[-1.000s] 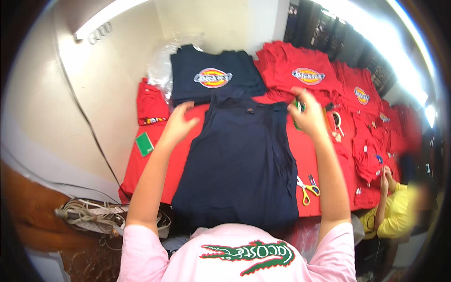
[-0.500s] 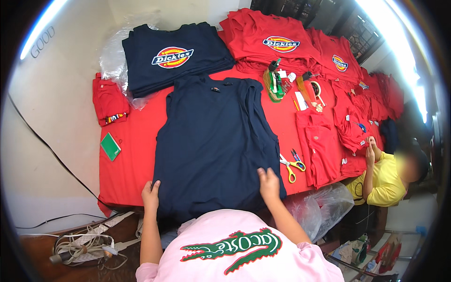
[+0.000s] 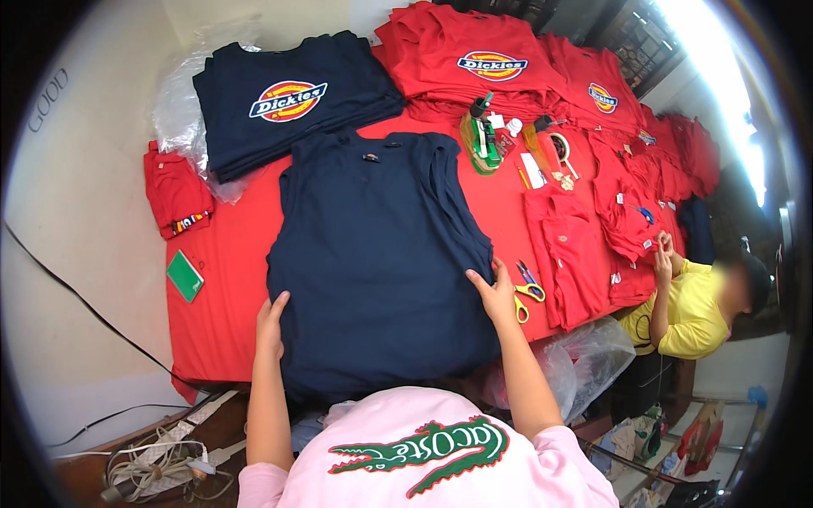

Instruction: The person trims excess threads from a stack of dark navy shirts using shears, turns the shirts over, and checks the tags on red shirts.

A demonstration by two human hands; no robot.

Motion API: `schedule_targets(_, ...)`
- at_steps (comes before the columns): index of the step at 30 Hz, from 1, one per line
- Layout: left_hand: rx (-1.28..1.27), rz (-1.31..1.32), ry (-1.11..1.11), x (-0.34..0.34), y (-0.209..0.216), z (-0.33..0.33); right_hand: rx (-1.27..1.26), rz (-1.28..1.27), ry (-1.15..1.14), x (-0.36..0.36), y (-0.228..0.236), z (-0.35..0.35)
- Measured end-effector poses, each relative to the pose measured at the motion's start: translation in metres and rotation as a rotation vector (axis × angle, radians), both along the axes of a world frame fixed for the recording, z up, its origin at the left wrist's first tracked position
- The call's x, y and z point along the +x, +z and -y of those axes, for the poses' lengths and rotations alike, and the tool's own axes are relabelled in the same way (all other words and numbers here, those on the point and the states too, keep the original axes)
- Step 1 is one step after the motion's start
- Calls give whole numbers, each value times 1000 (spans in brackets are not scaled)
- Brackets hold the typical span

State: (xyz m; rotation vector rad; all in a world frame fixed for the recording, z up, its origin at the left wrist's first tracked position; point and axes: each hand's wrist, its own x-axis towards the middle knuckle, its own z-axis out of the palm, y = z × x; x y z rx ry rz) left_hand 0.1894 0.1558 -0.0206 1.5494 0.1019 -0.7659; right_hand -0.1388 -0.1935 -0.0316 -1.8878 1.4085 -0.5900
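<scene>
A navy blue shirt [image 3: 377, 245] lies flat, back up, on a table covered in red cloth [image 3: 224, 279]. My left hand [image 3: 272, 320] rests on the shirt's lower left edge, fingers together against the fabric. My right hand [image 3: 498, 294] presses on the shirt's lower right edge, fingers spread. Neither hand visibly grips anything. Just right of my right hand lie scissors with yellow handles [image 3: 527, 290]. I wear a pink shirt with a green crocodile print [image 3: 423, 449].
A stack of folded navy shirts [image 3: 292, 97] with an oval logo sits behind, partly on clear plastic. Stacks of red shirts [image 3: 491, 63] fill the back and right. A green notebook [image 3: 185, 276] lies at left. Another person in yellow [image 3: 690, 309] handles red garments at right. Cables [image 3: 161, 461] lie on the floor.
Both my hands came back from the shirt's collar end to its near hem and now sit on its lower side edges. The view has tilted downward toward me.
</scene>
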Motion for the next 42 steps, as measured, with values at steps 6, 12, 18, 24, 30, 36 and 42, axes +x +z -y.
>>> schedule_targets(6,-73,-12,-203,29,13,51,213,285,50,36,-4,8)
schedule_targets(12,-136,300,-209,87,84,72,217,529,133,87,65,44)
schedule_targets(18,-61,594,-193,188,91,157,-249,288,81,155,84,117)
schedule_targets(24,133,1369,-129,85,59,130,-825,161,370,133,89,29)
schedule_targets(30,830,1254,-608,-34,-29,-24,-426,-311,911,-13,9,-74)
schedule_targets(36,892,979,18,-32,-28,-162,-361,-169,576,-108,4,-68)
schedule_targets(42,554,848,-144,-137,-14,-82,-449,-275,395,-159,-11,17)
